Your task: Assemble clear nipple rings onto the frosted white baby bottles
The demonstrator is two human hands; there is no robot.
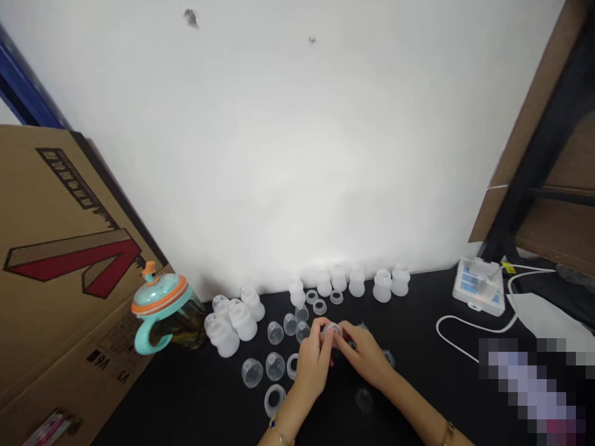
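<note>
My left hand (315,356) and my right hand (365,353) meet at the lower middle, both with fingers closed round a small translucent ring-shaped piece (333,331). Its details are partly hidden by the fingers. Left of my left hand lie clear domed caps (275,367) and white rings (274,399). A ring (319,306) rests beyond the hands, with two more beside it. Small clear pieces (389,357) are partly visible behind my right hand, and another (364,399) lies below it.
White open-necked bottles (382,286) stand along the wall. Several capped bottles (242,320) stand at the left beside a teal-lidded jug (170,310) and a cardboard box (60,248). At the right are a power strip (478,286) with a white cable (453,347), and a blurred-out area.
</note>
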